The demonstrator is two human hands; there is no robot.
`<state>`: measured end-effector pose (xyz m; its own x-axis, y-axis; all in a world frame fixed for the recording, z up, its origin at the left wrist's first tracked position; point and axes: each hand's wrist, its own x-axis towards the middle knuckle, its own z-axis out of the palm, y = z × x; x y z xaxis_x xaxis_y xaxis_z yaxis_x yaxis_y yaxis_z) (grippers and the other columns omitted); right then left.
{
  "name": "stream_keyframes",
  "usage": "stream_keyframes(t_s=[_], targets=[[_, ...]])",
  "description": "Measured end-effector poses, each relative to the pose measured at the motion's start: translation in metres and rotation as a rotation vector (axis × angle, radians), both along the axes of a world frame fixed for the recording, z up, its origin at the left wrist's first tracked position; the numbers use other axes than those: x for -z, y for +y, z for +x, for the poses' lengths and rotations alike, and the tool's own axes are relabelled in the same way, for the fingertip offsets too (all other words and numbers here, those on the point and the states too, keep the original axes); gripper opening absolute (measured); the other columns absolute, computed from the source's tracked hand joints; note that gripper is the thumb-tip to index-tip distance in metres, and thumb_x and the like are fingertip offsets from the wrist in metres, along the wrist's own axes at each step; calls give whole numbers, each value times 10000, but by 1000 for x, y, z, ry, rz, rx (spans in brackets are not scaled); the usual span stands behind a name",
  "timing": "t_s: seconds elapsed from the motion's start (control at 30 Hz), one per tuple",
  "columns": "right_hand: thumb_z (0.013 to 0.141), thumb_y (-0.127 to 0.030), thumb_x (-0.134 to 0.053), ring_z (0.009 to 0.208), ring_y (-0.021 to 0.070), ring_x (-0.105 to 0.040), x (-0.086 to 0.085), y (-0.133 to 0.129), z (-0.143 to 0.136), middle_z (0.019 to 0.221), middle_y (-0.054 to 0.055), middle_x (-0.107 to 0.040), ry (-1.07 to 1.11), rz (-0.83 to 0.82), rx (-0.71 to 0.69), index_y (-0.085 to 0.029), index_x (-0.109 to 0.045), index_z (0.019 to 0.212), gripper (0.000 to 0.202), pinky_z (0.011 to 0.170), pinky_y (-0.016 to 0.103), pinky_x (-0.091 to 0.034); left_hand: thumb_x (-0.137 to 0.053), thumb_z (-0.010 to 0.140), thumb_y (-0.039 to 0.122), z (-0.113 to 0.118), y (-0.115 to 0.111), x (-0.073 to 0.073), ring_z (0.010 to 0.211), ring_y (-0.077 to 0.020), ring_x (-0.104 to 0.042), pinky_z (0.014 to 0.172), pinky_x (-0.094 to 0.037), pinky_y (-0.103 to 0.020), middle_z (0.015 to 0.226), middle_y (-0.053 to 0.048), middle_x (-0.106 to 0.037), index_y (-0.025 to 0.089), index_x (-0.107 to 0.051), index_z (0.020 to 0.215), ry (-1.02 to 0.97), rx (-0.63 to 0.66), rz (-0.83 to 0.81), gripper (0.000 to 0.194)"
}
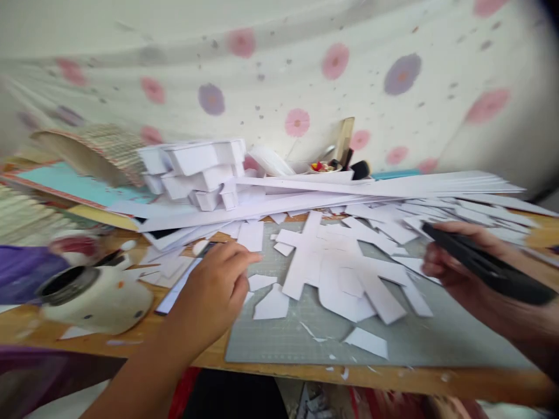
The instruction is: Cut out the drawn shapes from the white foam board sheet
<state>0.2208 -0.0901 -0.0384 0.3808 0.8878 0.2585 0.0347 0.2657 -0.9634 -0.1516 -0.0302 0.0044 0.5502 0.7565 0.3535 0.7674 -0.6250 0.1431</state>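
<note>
My left hand reaches over the left edge of a grey cutting mat, fingers loosely curled and touching white paper scraps; nothing shows in its grip. My right hand hovers over the mat's right side, closed around a long black tool that may be scissors or a cutter. Between the hands lies a pile of cut white card shapes. The view is blurred by motion.
Long white card strips and a stack of folded white boxes sit behind the mat. A pale jar lying on its side, coloured boards and a small cup of supplies crowd the wooden table. A flowered cloth hangs behind.
</note>
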Motion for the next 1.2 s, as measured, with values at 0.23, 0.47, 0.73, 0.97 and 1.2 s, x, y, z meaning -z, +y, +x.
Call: stream_keyframes(t_s=[0.23,0.47,0.73,0.97,1.2], targets=[[683,-431,-792,546,118,-559,-5,-4,-10,615,-49,-498,290,-57,-182,-233,-617,926,359,523,243,-460,-494,853,181,109,24,30,1099,-282,-542,942,-438,-450,1186,-78,-606,244,-650,1143,243,383,-232,335],[574,-499,-856,499,104,-493,6,-12,-8,586,-87,-418,313,-28,-229,-261,-566,991,561,524,251,-455,-700,761,424,125,41,49,1323,-328,-387,1062,-348,-504,1443,-90,-460,278,-584,1280,239,364,-261,552],[780,-560,-672,386,83,-373,32,-6,-8,475,-104,-348,209,-118,-158,-238,-572,854,346,562,299,-477,-799,582,604,106,47,54,1369,-349,-331,1096,-315,-508,1490,-47,-416,337,-542,1327,230,465,-239,831],[839,-542,-607,588,171,-612,32,-4,-16,700,32,-662,160,-109,-421,-200,-631,1155,466,570,317,-503,-858,594,432,117,42,61,1296,-332,-440,1070,-374,-483,1426,-78,-496,287,-601,1266,217,508,-258,734],[769,-304,-704,681,169,-629,25,8,-19,798,22,-702,-120,-130,-409,-231,-677,990,234,630,304,-510,-856,607,414,115,48,62,1236,-309,-510,1038,-426,-445,1358,-87,-567,243,-642,1219,199,566,-262,671]])
